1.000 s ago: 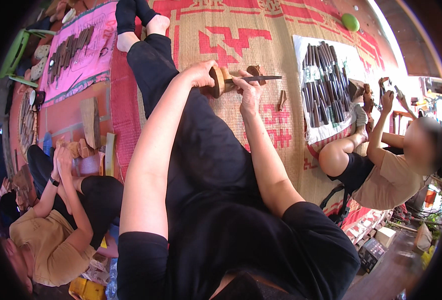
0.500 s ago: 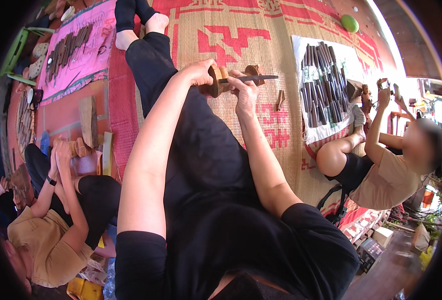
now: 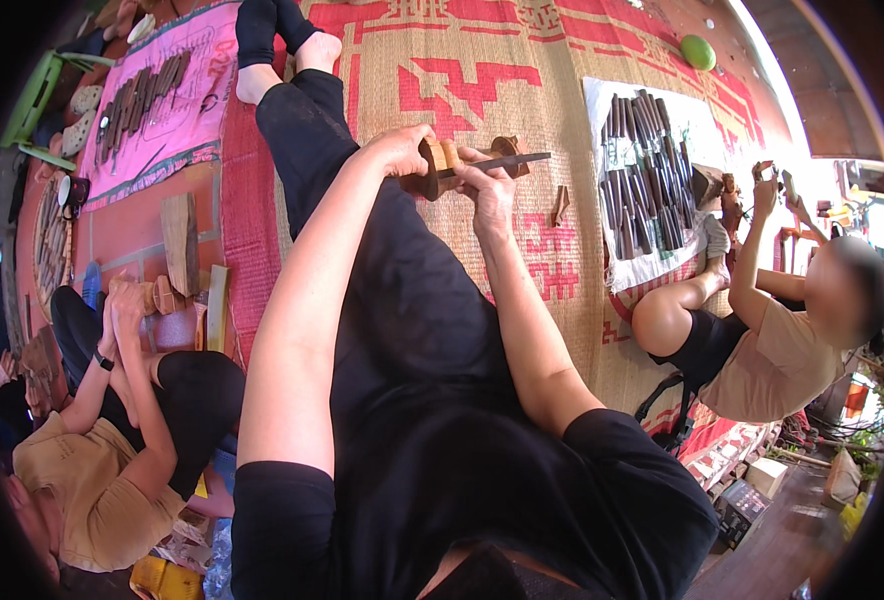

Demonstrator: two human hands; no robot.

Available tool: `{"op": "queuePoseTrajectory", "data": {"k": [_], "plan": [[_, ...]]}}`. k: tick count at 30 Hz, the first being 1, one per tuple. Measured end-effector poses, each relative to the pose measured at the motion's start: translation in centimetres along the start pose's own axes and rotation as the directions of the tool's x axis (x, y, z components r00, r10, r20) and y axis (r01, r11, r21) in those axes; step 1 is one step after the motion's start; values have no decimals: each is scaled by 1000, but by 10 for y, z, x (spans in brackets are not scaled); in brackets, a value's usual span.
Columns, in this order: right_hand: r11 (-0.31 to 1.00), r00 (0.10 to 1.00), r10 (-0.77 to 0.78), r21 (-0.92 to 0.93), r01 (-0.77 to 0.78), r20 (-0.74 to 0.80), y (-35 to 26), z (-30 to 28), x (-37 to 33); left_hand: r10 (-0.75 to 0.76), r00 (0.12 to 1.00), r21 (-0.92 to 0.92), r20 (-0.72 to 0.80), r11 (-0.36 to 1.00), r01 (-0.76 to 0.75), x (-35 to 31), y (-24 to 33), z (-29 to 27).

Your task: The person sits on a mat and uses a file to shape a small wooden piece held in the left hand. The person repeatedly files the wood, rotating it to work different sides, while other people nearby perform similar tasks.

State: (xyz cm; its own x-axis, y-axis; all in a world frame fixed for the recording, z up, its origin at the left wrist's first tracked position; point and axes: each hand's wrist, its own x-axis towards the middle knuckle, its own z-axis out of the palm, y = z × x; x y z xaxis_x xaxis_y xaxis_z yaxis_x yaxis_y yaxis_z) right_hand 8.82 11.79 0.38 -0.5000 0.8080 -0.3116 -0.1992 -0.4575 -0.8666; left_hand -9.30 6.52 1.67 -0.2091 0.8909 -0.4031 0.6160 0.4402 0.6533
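Observation:
My left hand (image 3: 402, 151) is closed round the left end of a carved wooden piece (image 3: 428, 183), over my outstretched leg. The piece is light brown with darker, wider ends. A dark, narrow file (image 3: 530, 158) is pinched in the fingers of my right hand (image 3: 488, 187), lying slantwise across the wood with its tip out to the right. My fingers hide part of both the file and the wood. On the mat, right of my right hand, lies a small brown wooden offcut (image 3: 560, 205).
A white cloth (image 3: 630, 270) with several dark-handled tools (image 3: 652, 185) lies to the right. Far left, a pink cloth (image 3: 177, 140) bears more tools. One person (image 3: 762, 350) sits at right, another (image 3: 112, 460) at left, near a wooden block (image 3: 178, 240). A green round fruit (image 3: 698, 52) lies far right.
The file has slid slightly left along the wood, and its tilt has steepened a little. My right hand moved with it, while my left hand keeps its hold.

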Motion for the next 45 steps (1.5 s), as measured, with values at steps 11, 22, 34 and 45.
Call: {"op": "queuePoseTrajectory", "data": {"k": [11,22,34,45], "plan": [[999,1000,-7,52,7,-1,5,-9,5,2,1000,-30,-5,1000,-2,-2,2,-1],[999,1000,-30,-11,30,-3,4,-15,4,-4,1000,-39,26,999,5,-5,5,-3],[996,998,-52,-67,51,-23,1,-4,0,-12,999,-35,31,999,13,-5,4,-4],[997,996,-72,-7,72,-56,8,-14,7,6,1000,-18,21,1000,-6,-3,2,-2]]}}
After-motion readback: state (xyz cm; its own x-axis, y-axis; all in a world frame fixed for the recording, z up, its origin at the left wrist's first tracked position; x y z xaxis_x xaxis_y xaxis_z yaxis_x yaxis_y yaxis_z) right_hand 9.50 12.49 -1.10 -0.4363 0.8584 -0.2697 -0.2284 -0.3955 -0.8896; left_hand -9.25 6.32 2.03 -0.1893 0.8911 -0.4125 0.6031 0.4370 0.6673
